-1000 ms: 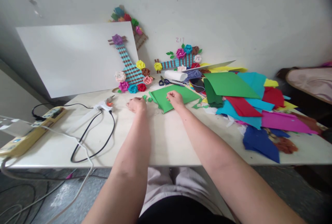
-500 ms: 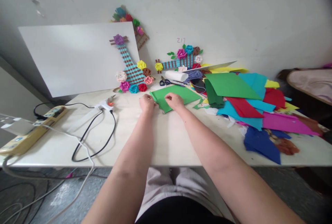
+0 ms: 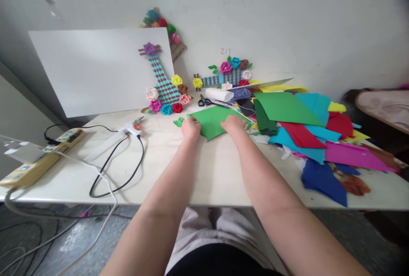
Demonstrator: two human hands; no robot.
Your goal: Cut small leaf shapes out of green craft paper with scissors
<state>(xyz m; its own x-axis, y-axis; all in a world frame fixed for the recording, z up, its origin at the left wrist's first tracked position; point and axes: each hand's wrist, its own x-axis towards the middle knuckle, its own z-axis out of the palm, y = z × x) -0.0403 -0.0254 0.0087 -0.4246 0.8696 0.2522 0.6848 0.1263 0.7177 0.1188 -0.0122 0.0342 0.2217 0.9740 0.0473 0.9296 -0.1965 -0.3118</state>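
A green paper sheet [image 3: 207, 122] lies on the table between my two hands. My left hand [image 3: 191, 128] is closed at the sheet's left edge, thumb and fingers pinching it there. Just left of that hand rest small green paper leaves [image 3: 178, 122]. On the sheet's right part, my right hand [image 3: 234, 123] is closed, knuckles up, with its fingertips mostly hidden. Small green scraps [image 3: 248, 126] lie close beside it. Behind the sheet are dark-handled scissors [image 3: 205, 102] and a white roll [image 3: 219, 94].
Coloured paper sheets [image 3: 289, 107] are heaped on the right. A glue gun [image 3: 130, 129] with a black cord and a power strip [image 3: 41, 156] lie on the left. A guitar-shaped flower craft [image 3: 162, 82] leans on a white board [image 3: 105, 69]; another craft [image 3: 220, 79] stands behind.
My right hand has moved right across the green sheet and lowered onto it. My left hand has shifted slightly right, and small green leaves now show beside it.
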